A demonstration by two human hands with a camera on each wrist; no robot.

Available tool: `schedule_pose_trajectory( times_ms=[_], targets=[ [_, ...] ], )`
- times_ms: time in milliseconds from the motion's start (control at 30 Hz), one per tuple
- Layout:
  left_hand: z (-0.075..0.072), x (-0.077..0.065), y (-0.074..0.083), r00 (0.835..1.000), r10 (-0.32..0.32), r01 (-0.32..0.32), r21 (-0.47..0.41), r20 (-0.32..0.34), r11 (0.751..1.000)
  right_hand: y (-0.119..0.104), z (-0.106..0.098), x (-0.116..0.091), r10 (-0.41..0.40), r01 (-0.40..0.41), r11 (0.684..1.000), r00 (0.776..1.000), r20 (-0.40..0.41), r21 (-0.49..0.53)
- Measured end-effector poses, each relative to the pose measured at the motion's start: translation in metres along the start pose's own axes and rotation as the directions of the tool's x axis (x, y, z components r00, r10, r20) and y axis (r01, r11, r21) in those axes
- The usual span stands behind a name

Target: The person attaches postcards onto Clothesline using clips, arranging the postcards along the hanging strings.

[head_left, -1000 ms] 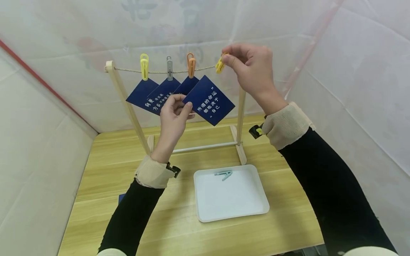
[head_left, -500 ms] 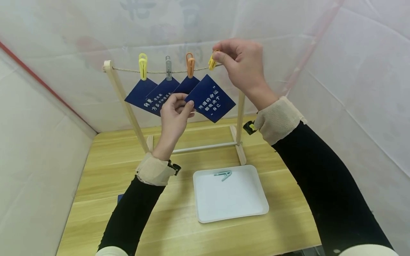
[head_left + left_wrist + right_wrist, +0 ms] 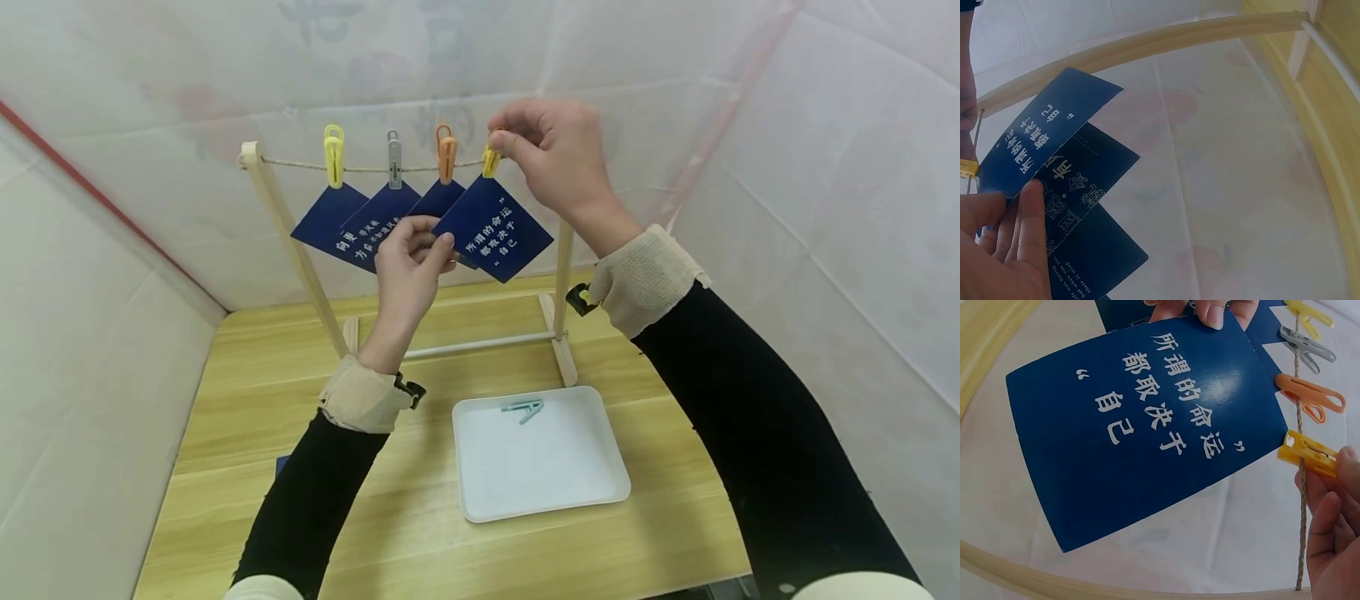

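Note:
My left hand (image 3: 408, 271) pinches the left corner of a dark blue card (image 3: 498, 229) with white characters, thumb in front. Between the thumb and fingers of my right hand (image 3: 558, 154) is a yellow clothespin (image 3: 491, 160). In the right wrist view the yellow clothespin (image 3: 1310, 453) straddles the twine (image 3: 1302, 531), its tip at the card's top corner. More blue cards (image 3: 330, 218) hang to the left, under a yellow clothespin (image 3: 334, 157), a grey clothespin (image 3: 395, 160) and an orange clothespin (image 3: 446, 156). They partly overlap, and my left hand hides some of them.
A wooden rack (image 3: 288, 242) carries the twine, with a white bar (image 3: 480, 344) low down. On the wood-grain table in front stands a white tray (image 3: 543, 475) holding a pale teal clothespin (image 3: 525, 409). Another blue card (image 3: 281, 463) peeks out beside my left sleeve.
My right hand has moved left and slightly down with the yellow clothespin, which now reaches the card's top corner. The held card has risen slightly; my left hand barely moved.

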State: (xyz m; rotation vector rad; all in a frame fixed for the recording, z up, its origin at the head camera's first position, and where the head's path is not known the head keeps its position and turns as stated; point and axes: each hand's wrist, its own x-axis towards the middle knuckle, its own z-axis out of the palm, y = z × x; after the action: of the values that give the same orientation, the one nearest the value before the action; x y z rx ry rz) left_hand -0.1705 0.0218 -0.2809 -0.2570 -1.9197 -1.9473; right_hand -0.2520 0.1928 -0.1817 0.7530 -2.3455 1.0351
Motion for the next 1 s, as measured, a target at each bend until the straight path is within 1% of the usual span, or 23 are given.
schedule_pose_trajectory(
  times_ms=[100,200,333,533,700,800,1000],
  targets=[
    [0.001,0.0,0.0,1.0,-0.005,0.005,0.001,0.004,1.0,-0.001,0.0,0.001,0.014,-0.012,0.999,0.999,0.038,-0.036],
    [0.001,0.0,0.0,1.0,-0.006,0.006,0.008,0.004,1.0,-0.001,0.0,0.001,0.024,-0.021,0.999,0.998,0.062,-0.049],
    [0.002,0.0,0.0,1.0,-0.004,0.004,0.009,0.004,1.0,-0.002,0.001,0.002,0.034,-0.029,0.998,0.996,0.086,-0.059],
    [0.002,0.0,-0.001,1.0,-0.002,0.002,0.027,0.005,1.0,-0.003,0.001,0.001,0.08,-0.072,0.995,0.99,0.119,-0.069],
    [0.001,0.0,-0.003,1.0,-0.003,0.003,0.015,0.007,1.0,-0.003,0.001,0.0,0.104,-0.094,0.993,0.984,0.146,-0.072],
    [0.001,0.001,-0.006,1.0,-0.009,0.009,0.008,0.009,1.0,-0.002,0.001,0.0,0.102,-0.09,0.992,0.983,0.154,-0.089],
    [-0.001,0.008,-0.029,1.0,0.001,-0.001,-0.004,0.007,1.0,-0.002,0.003,-0.002,0.126,-0.117,0.991,0.98,0.157,-0.068]
  ],
)
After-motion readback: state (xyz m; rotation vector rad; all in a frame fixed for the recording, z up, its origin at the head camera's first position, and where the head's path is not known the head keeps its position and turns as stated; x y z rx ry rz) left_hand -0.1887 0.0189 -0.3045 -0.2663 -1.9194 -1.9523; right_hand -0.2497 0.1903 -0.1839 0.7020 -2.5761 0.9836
